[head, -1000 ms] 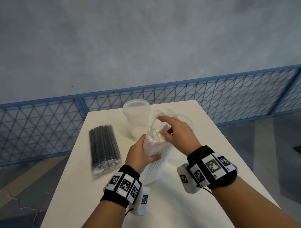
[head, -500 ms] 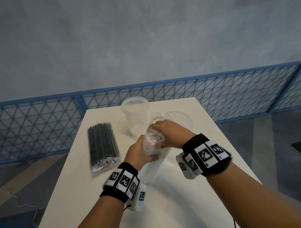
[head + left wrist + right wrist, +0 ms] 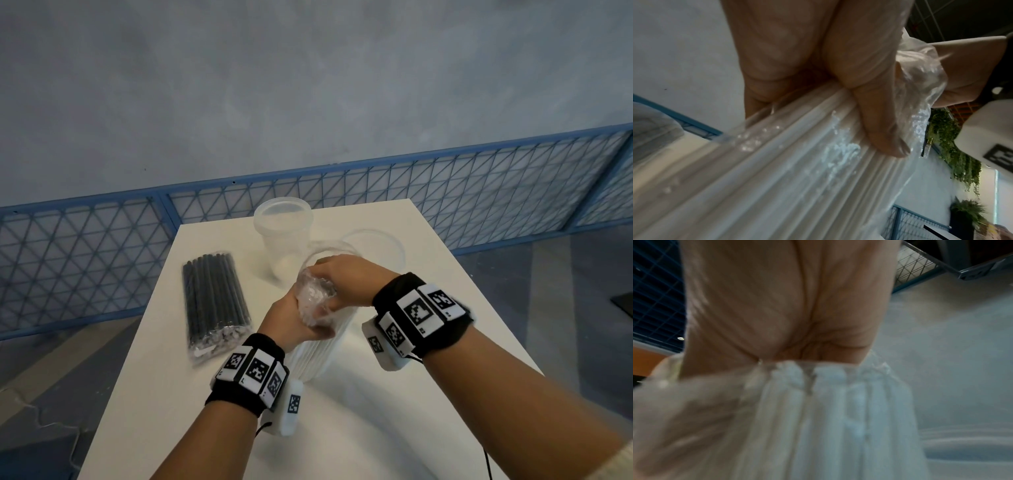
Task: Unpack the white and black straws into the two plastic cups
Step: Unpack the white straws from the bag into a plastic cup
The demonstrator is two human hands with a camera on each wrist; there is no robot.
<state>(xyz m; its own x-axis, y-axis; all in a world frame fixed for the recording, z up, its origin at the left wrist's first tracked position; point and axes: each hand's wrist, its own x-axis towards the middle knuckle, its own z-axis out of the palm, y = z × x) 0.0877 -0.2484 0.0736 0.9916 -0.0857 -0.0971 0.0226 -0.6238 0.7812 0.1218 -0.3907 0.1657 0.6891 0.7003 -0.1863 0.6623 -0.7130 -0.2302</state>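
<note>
White straws [image 3: 313, 356] upright in crinkled clear wrap, both hands' grip.

White straws [image 3: 310, 356] in clear wrap; black straws [image 3: 214, 294], clear wrap, far left. Cups [image 3: 282, 236] translucent, whitish. Table [image 3: 359, 428] white. Wristbands [image 3: 248, 375] black w/ b&w square-code tags. Fence [image 3: 479, 192] blue, diamond mesh; wall [image 3: 308, 85] grey.

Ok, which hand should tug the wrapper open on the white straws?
Probably the right hand: its fingers are bunched on the crumpled wrapper top. The left hand grips the white straw pack lower down, steadying it upright on the table.
</note>
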